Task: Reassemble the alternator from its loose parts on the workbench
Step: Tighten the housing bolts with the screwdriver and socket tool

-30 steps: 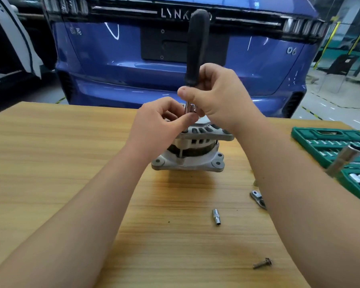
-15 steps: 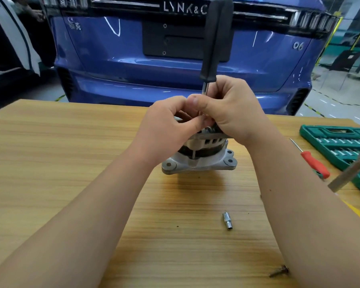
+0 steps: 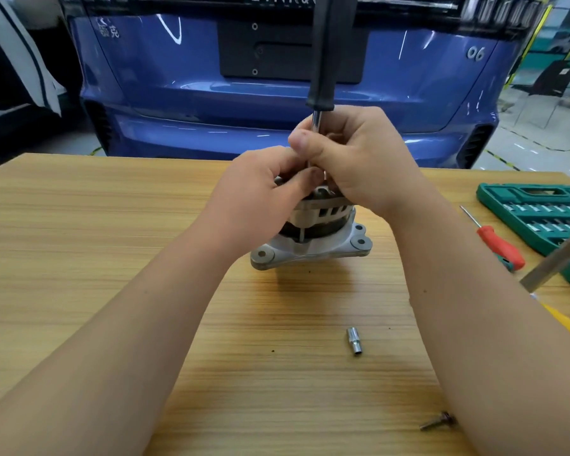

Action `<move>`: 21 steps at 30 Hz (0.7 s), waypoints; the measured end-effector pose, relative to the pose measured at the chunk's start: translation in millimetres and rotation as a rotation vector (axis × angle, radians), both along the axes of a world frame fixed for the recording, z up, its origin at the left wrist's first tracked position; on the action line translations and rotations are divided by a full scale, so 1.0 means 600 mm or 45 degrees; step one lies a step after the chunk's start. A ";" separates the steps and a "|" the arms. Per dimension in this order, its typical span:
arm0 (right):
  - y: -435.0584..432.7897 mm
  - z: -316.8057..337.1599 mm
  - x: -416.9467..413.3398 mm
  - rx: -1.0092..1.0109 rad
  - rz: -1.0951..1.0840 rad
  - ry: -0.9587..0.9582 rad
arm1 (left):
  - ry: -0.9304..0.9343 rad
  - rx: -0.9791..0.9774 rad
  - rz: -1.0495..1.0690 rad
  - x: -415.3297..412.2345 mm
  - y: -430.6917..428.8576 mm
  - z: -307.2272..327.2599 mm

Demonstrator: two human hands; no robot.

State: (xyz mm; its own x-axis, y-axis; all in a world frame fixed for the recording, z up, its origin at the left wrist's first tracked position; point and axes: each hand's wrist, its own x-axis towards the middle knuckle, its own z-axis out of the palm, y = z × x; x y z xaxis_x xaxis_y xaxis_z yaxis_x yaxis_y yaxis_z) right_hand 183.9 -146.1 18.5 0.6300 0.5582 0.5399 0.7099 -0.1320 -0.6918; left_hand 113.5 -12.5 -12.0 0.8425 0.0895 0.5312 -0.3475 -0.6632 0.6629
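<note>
"Right hand (image 3: 366,159) first: what was it doing?"

"Its fingers were curled round the bare metal shank of the screwdriver (image 3: 331,54), just under the black handle, with the tool standing upright. The left hand (image 3: 260,199) sat lower, thumb and forefinger pinched at the foot of that shank, as far as could be seen. The tip itself was hidden."

"And the alternator (image 3: 323,235)?"

"Directly under both hands, standing on its broad flange near the middle of the worktop (image 3: 112,258). The left hand lay against its upper housing. The right was just above it, and whether it touched the metal I couldn't tell."

"How would it handle?"

"Heavy and rigid, I judged: cast metal, with a dark band of windings between the two halves. It looked steady on that flange, so one hand could brace it. For lifting or turning, the slotted housing or the bolt ears at the base seemed the safe places to grip. The windings looked like the part to keep fingers and tools off."

"Anything loose nearby?"

"A small socket (image 3: 355,341) and a bolt (image 3: 436,422) lay nearer the person, well apart from the alternator."
</note>
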 end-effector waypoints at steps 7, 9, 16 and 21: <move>-0.006 -0.002 0.008 0.054 -0.071 0.058 | 0.012 0.034 0.112 0.001 -0.005 -0.005; -0.004 -0.003 0.007 0.023 -0.087 0.052 | -0.032 0.006 0.137 0.000 -0.009 -0.006; -0.019 0.000 0.007 0.044 0.008 0.087 | -0.015 0.017 0.073 -0.003 -0.005 -0.003; -0.015 0.002 0.004 -0.081 -0.054 0.027 | -0.033 0.032 0.074 -0.003 -0.013 -0.001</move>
